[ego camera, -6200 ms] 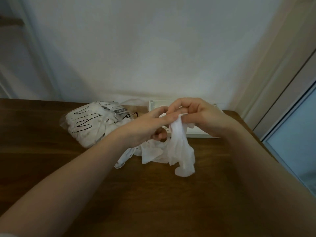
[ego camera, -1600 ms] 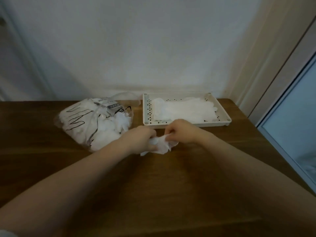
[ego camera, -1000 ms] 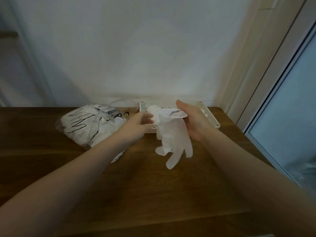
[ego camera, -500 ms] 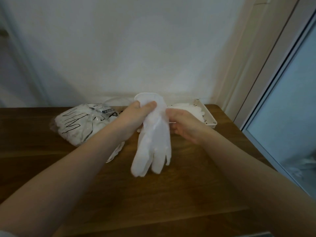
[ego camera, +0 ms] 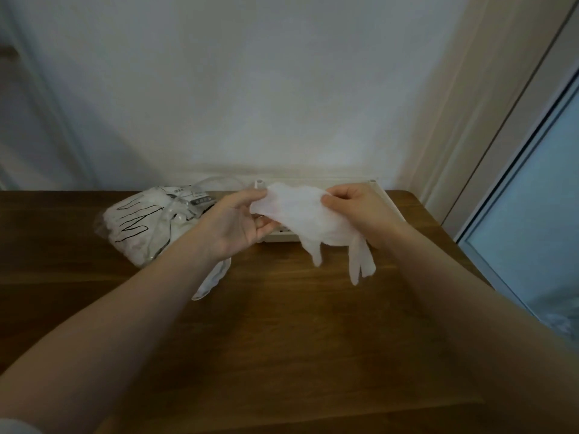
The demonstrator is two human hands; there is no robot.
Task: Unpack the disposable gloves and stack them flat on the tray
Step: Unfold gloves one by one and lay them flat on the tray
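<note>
Fingers of my left hand (ego camera: 235,225) pinch the left edge of the cuff of a thin white translucent disposable glove (ego camera: 308,219), and my right hand (ego camera: 355,208) pinches the right edge of the same cuff, so both hands are closed on it and stretch it between them. Its body spreads from my fingertips toward the right, and its limp fingers hang down below my right wrist, above the brown wooden table (ego camera: 282,324). Behind the glove stands the white perforated plastic tray (ego camera: 383,195), mostly hidden by it; I cannot tell how many gloves lie inside. At the left lies the clear plastic bag of white gloves with black line print (ego camera: 141,223), and one loose glove (ego camera: 213,278) lies under my left forearm. I think the danger is that this light film folds or wrinkles when I lower it, because the hanging fingers touch first and curl under. It may also slip out, because my pinch holds only the edge.
</note>
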